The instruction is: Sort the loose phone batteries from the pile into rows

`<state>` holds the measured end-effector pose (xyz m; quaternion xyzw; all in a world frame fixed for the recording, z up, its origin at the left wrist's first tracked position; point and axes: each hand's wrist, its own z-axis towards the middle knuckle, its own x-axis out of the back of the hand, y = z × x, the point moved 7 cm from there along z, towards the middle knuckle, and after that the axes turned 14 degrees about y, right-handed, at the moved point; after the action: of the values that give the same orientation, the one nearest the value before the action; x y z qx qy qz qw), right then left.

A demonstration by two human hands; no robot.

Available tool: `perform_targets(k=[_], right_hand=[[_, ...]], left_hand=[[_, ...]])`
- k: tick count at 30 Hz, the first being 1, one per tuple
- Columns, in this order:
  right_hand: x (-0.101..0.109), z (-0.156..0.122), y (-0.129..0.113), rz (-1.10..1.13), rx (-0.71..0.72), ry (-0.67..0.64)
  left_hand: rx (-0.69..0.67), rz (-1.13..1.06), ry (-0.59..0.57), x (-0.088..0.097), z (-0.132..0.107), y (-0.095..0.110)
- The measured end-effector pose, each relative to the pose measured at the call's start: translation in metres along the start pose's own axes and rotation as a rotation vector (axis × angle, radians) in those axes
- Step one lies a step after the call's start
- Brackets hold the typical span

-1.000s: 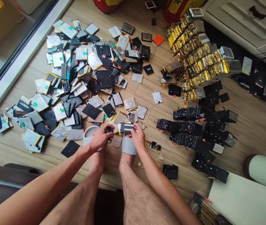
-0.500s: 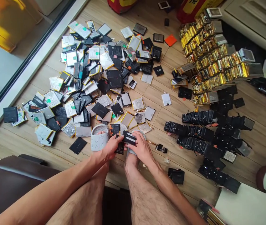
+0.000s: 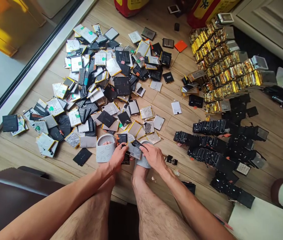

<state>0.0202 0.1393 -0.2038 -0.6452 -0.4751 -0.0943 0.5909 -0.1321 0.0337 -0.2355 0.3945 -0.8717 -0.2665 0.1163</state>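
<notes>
- We look down over bare legs; both feet are in grey slippers on the wooden floor.
- The left hand and right hand meet just over the slippers, both closed on one flat battery cell.
- Left thumb and fingertips pinch its left edge. The right fingers curl over its right end. Neither hand is spread.
- Change over the last second: the cell showed a black face with pale bars. Now a silvery-grey face is up, with only a black patch at its far end. We judge it was turned or tilted in the grip, not set down.
- The left hand lay over the left slipper a second ago. Now it sits beside it, toward the middle.
- The cell is off the floor, between the two slippers.
- A dark flat piece shows under the left hand. Whether it is held or lying loose we cannot tell.
- A loose heap of mixed cells spreads ahead and to the left, its near edge just beyond the slippers.
- On the right side, gold rows stand farther off and black rows nearer, all well apart from the hands.
- A small black scrap lies just right of the right hand.
- Our reading: the cell is mid-handling and sits in neither the heap nor the rows.
</notes>
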Motion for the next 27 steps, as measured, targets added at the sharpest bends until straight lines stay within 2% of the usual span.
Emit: perform_targets(k=[2, 5, 7, 9, 12, 14, 16, 18, 20, 23, 25, 27], right_hand=[[0.003, 0.013, 0.015, 0.134, -0.198, 0.079], [0.009, 0.038, 0.033, 0.539, -0.495, 0.28], [0.008, 0.059, 0.029, 0.743, -0.53, 0.324], [0.001, 0.08, 0.016, 0.78, -0.461, 0.256], [-0.018, 0.105, -0.005, 0.687, -0.355, 0.152], [-0.034, 0.117, -0.016, 0.618, -0.33, 0.13], [-0.051, 0.125, -0.026, 0.528, -0.328, 0.114], [-0.063, 0.13, -0.035, 0.36, -0.312, 0.111], [-0.064, 0.133, -0.046, 0.114, -0.232, 0.157], [-0.058, 0.132, -0.064, -0.215, -0.024, 0.228], [-0.056, 0.131, -0.07, -0.321, 0.061, 0.242], [-0.056, 0.132, -0.07, -0.353, 0.079, 0.24]], left_hand=[[0.029, 0.033, -0.03, -0.006, 0.001, -0.001], [0.02, 0.078, -0.047, -0.007, 0.004, 0.001], [0.002, 0.101, -0.052, -0.006, 0.006, 0.002], [-0.035, 0.118, -0.064, -0.007, 0.009, 0.005], [-0.158, 0.12, -0.017, -0.008, 0.015, 0.018], [-0.211, 0.093, 0.104, -0.001, 0.02, 0.029], [-0.203, 0.018, 0.235, 0.009, 0.024, 0.039], [-0.169, -0.09, 0.304, 0.017, 0.027, 0.047], [-0.14, -0.19, 0.311, 0.021, 0.029, 0.056], [-0.114, -0.263, 0.273, 0.024, 0.033, 0.065], [-0.097, -0.271, 0.222, 0.024, 0.037, 0.068], [-0.098, -0.302, 0.182, 0.025, 0.041, 0.069]])
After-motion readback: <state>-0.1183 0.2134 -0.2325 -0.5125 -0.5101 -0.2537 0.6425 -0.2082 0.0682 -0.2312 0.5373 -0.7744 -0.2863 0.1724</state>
